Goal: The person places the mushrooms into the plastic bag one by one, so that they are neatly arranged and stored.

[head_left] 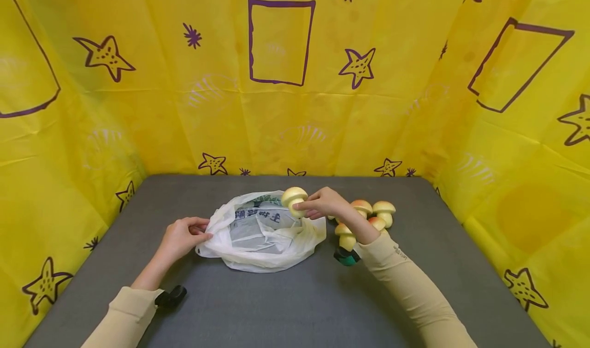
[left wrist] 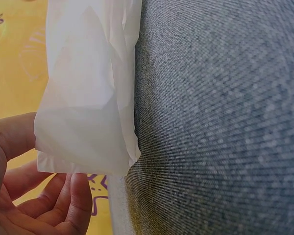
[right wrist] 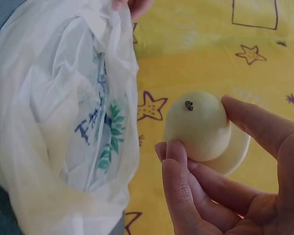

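Note:
A white plastic bag (head_left: 272, 258) with dark lettering and green leaf print sits on the grey table, its mouth spread wide. My left hand (head_left: 184, 238) pinches the bag's left edge between thumb and fingers; in the left wrist view the white edge (left wrist: 85, 122) lies in that grip. Over the bag's right rim, my right hand (head_left: 324, 204) holds a pale yellow toy mushroom (head_left: 293, 197) by its stem, cap up. The right wrist view shows the mushroom's rounded stem end (right wrist: 198, 125) with a small dark mark, gripped between thumb and fingers beside the bag's mouth.
Several more toy mushrooms (head_left: 384, 210) with yellow and orange caps stand clustered right of the bag, partly hidden behind the right forearm. Yellow curtains (head_left: 281, 133) with purple starfish drawings enclose the grey table (head_left: 276, 307) at the back and both sides.

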{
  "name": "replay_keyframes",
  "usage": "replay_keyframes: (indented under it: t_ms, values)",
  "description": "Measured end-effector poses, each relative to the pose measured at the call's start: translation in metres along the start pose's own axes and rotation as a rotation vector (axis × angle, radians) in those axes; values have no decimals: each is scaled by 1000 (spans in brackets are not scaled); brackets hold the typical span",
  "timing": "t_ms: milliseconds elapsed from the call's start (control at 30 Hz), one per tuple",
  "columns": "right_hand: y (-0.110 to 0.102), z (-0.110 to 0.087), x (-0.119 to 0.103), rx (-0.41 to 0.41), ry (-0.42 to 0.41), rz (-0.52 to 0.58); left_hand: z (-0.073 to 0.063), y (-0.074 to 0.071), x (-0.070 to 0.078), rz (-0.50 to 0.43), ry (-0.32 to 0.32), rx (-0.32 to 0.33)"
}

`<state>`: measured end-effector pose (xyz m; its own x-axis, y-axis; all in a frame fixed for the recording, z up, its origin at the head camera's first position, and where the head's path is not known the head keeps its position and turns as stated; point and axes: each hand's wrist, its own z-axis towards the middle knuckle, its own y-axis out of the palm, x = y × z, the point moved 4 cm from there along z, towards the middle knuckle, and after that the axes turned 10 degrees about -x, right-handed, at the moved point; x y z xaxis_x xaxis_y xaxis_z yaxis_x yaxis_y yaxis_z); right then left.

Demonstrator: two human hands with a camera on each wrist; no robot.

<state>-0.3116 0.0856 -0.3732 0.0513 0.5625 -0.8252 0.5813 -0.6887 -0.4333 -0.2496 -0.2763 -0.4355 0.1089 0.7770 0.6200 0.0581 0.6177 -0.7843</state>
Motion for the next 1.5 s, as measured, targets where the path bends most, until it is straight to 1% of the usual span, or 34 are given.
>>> replay_keyframes:
  t_ms: [167, 433, 567, 733, 900, 1200, 1367, 1500]
  values:
    - [7, 10, -7, -12, 1, 5, -1, -1, 0, -8, 13, 11]
    - [17, 26, -13, -31, 21, 3, -1, 0, 0, -4, 13, 10]
    - [21, 32, -18, -34, 27, 11, -1, 0, 2, 0, 22, 11]
    - [26, 39, -23, -41, 31, 24, -1, 1, 2, -1, 16, 7]
    - [33, 48, -24, -51, 40, 65, -1, 0, 2, 1, 7, 4]
    - [44, 60, -28, -63, 54, 103, -2, 0, 3, 3, 15, -2]
    - [50, 69, -26, -75, 54, 125, -2, 0, 3, 2, 15, -3]
    - [55, 76, -24, -68, 66, 131, -3, -1, 2, -3, 12, -6]
